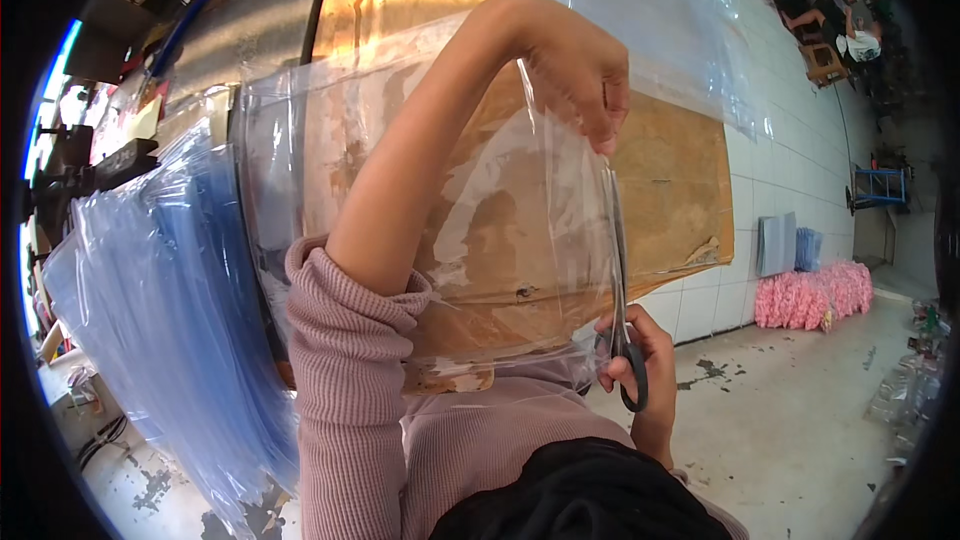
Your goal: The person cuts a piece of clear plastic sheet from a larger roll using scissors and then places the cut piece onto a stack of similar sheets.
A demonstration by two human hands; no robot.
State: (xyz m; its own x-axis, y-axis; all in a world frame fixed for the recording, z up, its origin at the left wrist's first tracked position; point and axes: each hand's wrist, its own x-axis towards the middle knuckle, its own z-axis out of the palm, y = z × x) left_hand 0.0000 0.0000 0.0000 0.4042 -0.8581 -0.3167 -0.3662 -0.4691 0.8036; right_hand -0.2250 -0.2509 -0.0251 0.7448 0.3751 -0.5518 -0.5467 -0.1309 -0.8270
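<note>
A clear plastic sheet [500,240] is spread in front of me over brown cardboard [680,190]. My left arm reaches across it, and my left hand [580,75] bends down at the wrist, fingers pinched together on the sheet's right edge. Long scissors [618,240] with dark handles lie along that edge, tips pointing away from me and close under my left fingertips. My right hand [645,355] grips the scissors by the handles near my body. The blades look nearly closed; whether plastic lies between them I cannot tell.
At my left hangs a thick stack of bluish plastic sheets [190,290]. More clear plastic [650,20] lies at the far side. A pink bundled pile [815,295] sits on the floor to the right, by the tiled wall. Another person [858,40] is far off at upper right.
</note>
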